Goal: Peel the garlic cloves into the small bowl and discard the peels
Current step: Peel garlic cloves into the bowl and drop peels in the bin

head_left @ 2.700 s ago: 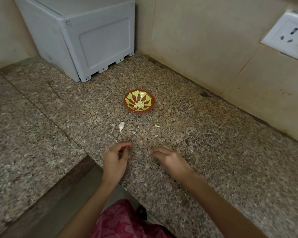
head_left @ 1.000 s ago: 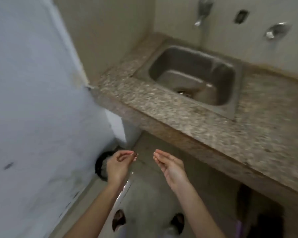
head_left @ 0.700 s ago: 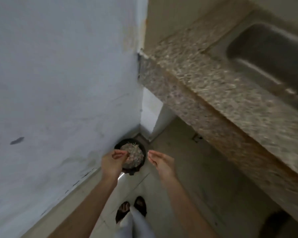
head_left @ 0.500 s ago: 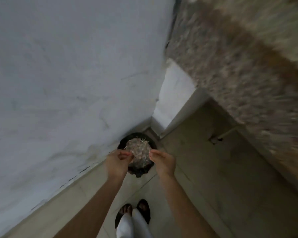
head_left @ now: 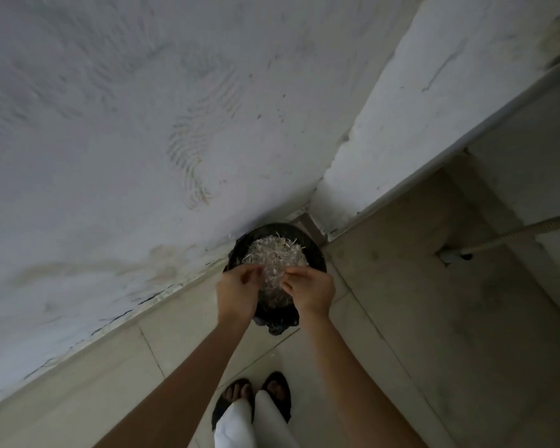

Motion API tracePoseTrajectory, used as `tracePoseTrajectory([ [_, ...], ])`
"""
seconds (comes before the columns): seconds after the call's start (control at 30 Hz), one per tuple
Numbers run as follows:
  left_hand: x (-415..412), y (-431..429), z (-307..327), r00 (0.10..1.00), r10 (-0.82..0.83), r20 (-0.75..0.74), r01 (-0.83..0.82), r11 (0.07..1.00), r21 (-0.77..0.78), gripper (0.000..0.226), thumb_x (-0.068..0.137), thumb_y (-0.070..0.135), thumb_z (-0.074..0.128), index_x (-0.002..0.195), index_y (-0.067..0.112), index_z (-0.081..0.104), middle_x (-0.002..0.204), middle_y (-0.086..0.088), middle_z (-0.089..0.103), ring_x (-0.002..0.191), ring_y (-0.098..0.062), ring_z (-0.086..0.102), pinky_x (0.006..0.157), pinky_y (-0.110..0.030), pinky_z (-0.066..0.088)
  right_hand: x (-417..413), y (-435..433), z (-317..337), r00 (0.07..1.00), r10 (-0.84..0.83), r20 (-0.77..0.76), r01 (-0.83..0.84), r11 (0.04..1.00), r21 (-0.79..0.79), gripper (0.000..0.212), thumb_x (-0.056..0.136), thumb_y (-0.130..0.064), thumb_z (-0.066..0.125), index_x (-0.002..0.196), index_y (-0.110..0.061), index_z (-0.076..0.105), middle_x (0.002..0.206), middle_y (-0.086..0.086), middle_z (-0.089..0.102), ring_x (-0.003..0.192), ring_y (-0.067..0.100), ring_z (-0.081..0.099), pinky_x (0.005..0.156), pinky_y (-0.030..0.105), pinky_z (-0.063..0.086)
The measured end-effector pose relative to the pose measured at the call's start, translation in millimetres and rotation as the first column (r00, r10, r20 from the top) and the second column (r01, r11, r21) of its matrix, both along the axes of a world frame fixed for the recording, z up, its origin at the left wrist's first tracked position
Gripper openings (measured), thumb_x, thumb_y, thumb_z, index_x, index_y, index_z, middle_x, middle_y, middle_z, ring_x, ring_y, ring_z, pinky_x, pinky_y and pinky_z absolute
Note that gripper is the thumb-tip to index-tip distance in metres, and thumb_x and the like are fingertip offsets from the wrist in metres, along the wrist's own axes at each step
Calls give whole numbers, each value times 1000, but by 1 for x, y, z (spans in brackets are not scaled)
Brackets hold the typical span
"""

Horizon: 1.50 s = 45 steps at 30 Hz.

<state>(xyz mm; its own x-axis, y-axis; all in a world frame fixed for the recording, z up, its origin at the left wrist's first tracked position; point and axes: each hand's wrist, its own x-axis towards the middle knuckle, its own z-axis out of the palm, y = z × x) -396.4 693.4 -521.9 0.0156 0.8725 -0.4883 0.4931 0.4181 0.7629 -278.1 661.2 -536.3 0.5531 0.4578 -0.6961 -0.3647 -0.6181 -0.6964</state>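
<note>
Two hands are in view, the left hand (head_left: 236,294) and the right hand (head_left: 311,291), and with them two bare forearms (head_left: 181,389). There is one black bin (head_left: 316,250), and in it one heap of peels (head_left: 275,257); the single peels are too many and too fine to count. Two dark sandals show at the bottom, a left sandal (head_left: 230,399) and a right sandal (head_left: 282,391), with two white trouser legs (head_left: 235,426). There is one hose (head_left: 518,232) and one wall fitting (head_left: 450,255). Two wall faces (head_left: 110,124) can be counted. The floor tiles (head_left: 401,302) number several, but the edges cut them off, so no sure count.
</note>
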Motion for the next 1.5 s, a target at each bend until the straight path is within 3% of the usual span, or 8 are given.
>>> tracePoseTrajectory([
  [0.17, 19, -15, 21, 950, -285, 132, 284, 958, 21, 34, 104, 16, 39, 132, 21, 58, 127, 17, 52, 117, 3, 49, 88, 5, 29, -5, 3, 19, 990, -77, -118, 75, 997, -20, 34, 91, 6, 59, 61, -10, 68, 64, 10, 64, 55, 18, 57, 52, 28, 46],
  [0.3, 23, -21, 10, 888, -415, 200, 438, 895, -85, 40, 106, 34, 25, 145, 35, 31, 152, 10, 31, 142, -5, 25, 115, -13, 14, -6, 1, 51, 934, -117, -337, 162, 981, 108, 24, 103, -13, 48, 115, -4, 67, 106, 8, 72, 96, 15, 69, 84, 24, 55],
  [0.37, 26, -14, 16, 929, -277, 246, 333, 916, -226, 51, 102, 49, 22, 149, 29, 31, 153, 2, 34, 141, -14, 32, 119, -33, 20, -11, -6, 54, 967, 51, -249, -1, 981, 194, 30, 104, -20, 48, 130, -14, 62, 130, -2, 64, 121, 10, 59, 103, 25, 45],
  [0.47, 34, -11, 35, 927, -97, 362, 179, 963, -200, 43, 103, 43, 30, 144, 32, 38, 150, 8, 39, 137, -5, 36, 118, -31, 23, -21, -14, 57, 955, 174, -242, -136, 977, 164, 39, 106, -26, 41, 143, -15, 49, 146, 2, 51, 134, 15, 48, 105, 23, 43],
  [0.6, 24, -16, 57, 889, -368, 273, 394, 918, -46, 39, 105, 30, 33, 144, 29, 39, 145, 22, 35, 131, 12, 32, 108, -12, 24, -9, -13, 92, 891, -17, -454, 129, 968, 216, 33, 106, -29, 40, 129, -15, 60, 131, 6, 63, 123, 17, 59, 107, 33, 46],
  [0.7, 15, -16, 90, 957, -271, 102, 283, 951, -128, 35, 104, 29, 38, 130, 15, 57, 129, 1, 58, 119, -13, 54, 95, -23, 38, 0, -18, 134, 921, -51, -385, 148, 963, 226, 24, 104, -15, 46, 113, -18, 67, 124, 1, 67, 118, 14, 61, 103, 28, 47],
  [1.1, 54, -102, 366, 921, -241, 305, 245, 969, 27, 26, 98, 11, 49, 93, 23, 72, 96, 9, 72, 95, -5, 65, 95, -31, 49, 32, -151, 376, 872, -313, -377, 426, 864, 268, 23, 100, 0, 47, 108, -1, 68, 107, 15, 74, 99, 20, 72, 86, 24, 57],
  [1.5, 217, -356, 509, 474, -722, 504, 768, 618, 164, 27, 97, 7, 51, 84, 20, 71, 88, -1, 75, 90, -15, 69, 87, -31, 50, 116, -457, 539, 554, -810, -192, 771, 412, 486, 23, 100, 1, 46, 106, 2, 67, 95, 16, 75, 86, 20, 73, 77, 22, 58],
])
